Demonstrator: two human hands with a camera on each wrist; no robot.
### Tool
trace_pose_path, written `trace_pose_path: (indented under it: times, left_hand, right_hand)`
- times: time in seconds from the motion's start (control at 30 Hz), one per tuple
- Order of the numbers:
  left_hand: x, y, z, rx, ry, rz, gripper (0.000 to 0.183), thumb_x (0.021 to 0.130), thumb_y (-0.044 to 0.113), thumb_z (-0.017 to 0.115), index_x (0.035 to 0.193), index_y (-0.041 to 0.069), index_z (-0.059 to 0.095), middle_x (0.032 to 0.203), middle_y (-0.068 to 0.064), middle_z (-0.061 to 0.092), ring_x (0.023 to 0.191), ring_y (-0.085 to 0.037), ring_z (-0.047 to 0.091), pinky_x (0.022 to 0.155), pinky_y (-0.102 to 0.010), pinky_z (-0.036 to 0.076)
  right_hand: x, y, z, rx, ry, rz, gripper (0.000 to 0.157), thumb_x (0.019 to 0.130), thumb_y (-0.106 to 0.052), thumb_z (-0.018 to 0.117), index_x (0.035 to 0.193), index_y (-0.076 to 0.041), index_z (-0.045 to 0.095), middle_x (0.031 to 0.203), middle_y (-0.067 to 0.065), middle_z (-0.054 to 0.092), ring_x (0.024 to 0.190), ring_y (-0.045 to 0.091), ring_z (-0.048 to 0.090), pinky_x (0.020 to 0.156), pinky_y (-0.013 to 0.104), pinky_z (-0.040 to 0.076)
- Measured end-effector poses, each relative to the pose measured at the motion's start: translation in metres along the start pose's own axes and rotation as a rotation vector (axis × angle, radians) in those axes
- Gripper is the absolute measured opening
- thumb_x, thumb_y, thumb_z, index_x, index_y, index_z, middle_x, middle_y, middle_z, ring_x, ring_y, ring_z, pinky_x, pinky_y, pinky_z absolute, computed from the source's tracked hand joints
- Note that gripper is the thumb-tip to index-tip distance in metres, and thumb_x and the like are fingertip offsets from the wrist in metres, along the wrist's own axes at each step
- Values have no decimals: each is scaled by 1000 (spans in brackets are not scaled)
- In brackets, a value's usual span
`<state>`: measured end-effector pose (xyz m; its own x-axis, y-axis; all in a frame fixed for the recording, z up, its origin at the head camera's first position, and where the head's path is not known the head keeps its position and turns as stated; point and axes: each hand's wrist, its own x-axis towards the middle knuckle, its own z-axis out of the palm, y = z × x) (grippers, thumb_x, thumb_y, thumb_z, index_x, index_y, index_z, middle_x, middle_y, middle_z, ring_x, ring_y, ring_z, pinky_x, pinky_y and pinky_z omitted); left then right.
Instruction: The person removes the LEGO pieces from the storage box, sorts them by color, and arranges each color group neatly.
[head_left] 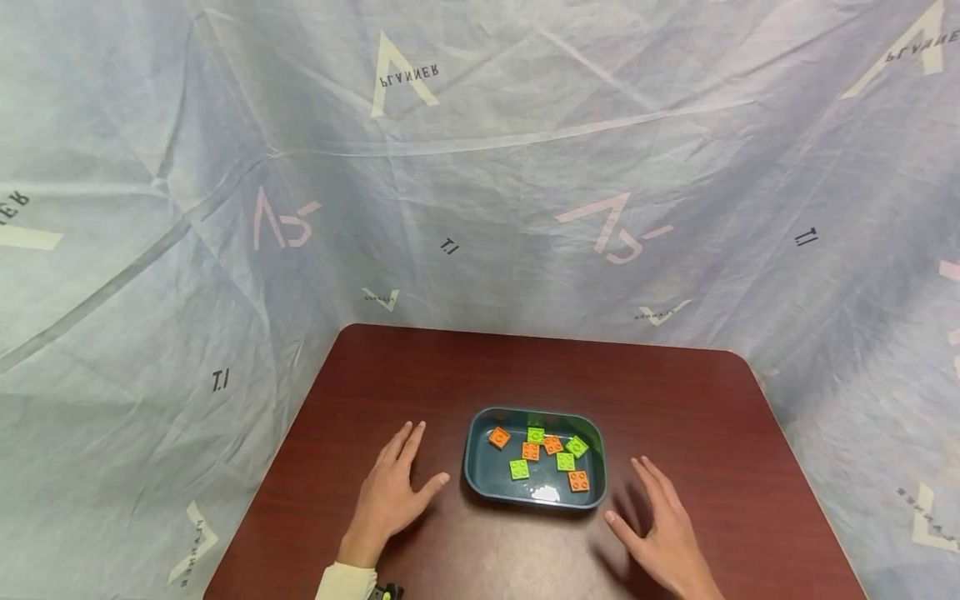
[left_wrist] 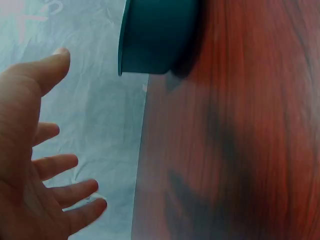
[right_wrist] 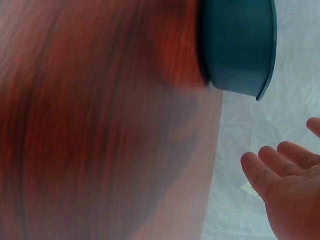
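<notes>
A dark teal tray (head_left: 480, 492) with rounded corners sits on the brown table. Inside it lie several small square building bricks, some orange like the orange brick (head_left: 578, 481) and some lime green like the green brick (head_left: 519, 469). To the tray's left my left hand (head_left: 393, 496) hovers with fingers extended and thumb spread, holding nothing. My right hand (head_left: 663, 533) is at the lower right of the tray, its fingers also stretched out and nothing in them. Both wrist views show the tray's outer wall (left_wrist: 157, 40) apart from the fingers.
The wood-grain table (head_left: 420, 367) has rounded far corners. Pale grey sheeting (head_left: 495, 233) with printed letters hangs behind it and on both sides. A dark wristband (head_left: 386, 592) shows by the left sleeve (head_left: 347, 582).
</notes>
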<state>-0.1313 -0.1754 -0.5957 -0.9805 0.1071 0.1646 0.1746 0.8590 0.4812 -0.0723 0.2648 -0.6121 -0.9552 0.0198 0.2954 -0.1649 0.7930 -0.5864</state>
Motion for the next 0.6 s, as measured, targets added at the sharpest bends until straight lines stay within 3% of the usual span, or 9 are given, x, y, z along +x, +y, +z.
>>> trace_pose_path:
  times: [0.07, 0.13, 0.2, 0.3, 0.37, 0.5, 0.6]
  left_hand:
    - [2, 3, 2, -26, 25, 25, 93, 91, 75, 66, 168, 39, 27, 169, -6, 40, 150, -36, 47, 105, -65, 51]
    - [4, 7, 3, -62, 43, 49, 90, 91, 72, 68, 166, 38, 32, 167, -6, 44, 149, -34, 49, 108, -63, 51]
    - [7, 12, 3, -103, 52, 71, 86, 92, 68, 70, 165, 34, 38, 164, -6, 47, 147, -33, 52, 109, -60, 51]
    - [11, 19, 4, -152, 38, 88, 80, 94, 62, 73, 162, 31, 43, 161, -4, 49, 144, -30, 54, 110, -57, 51]
    - [13, 24, 5, -177, 21, 97, 77, 95, 58, 74, 161, 30, 46, 159, -2, 50, 143, -28, 56, 110, -55, 52]
    - [20, 33, 7, -233, -14, 124, 71, 96, 54, 74, 158, 29, 50, 156, 1, 53, 136, -27, 61, 105, -51, 56]
    - [25, 40, 9, -269, -32, 156, 66, 97, 50, 75, 155, 26, 54, 152, 1, 56, 128, -25, 67, 100, -43, 60]
  right_hand:
    - [2, -1, 2, 32, 24, 1, 94, 82, -35, 92, 162, -21, 44, 160, 15, 48, 136, 37, 56, 96, 60, 55]
    - [4, -4, 3, 57, 50, 8, 91, 82, -32, 92, 160, -22, 47, 157, 11, 52, 129, 32, 62, 98, 41, 57]
    - [5, -6, 4, 124, 61, 25, 86, 83, -27, 92, 158, -22, 50, 154, 9, 56, 122, 23, 66, 93, 32, 61]
    - [7, -10, 5, 222, 47, 75, 81, 85, -21, 91, 155, -23, 52, 151, 8, 58, 120, 11, 65, 90, 26, 61]
    - [8, -13, 7, 283, 26, 113, 78, 86, -18, 91, 154, -22, 53, 150, 10, 57, 123, 15, 65, 82, 37, 65]
    - [10, -16, 8, 324, -5, 161, 74, 86, -15, 90, 151, -18, 55, 151, 11, 57, 128, 39, 63, 82, 36, 65]
    - [11, -18, 9, 331, -10, 168, 71, 85, -14, 90, 149, -14, 58, 148, 12, 60, 127, 44, 64, 89, 43, 64]
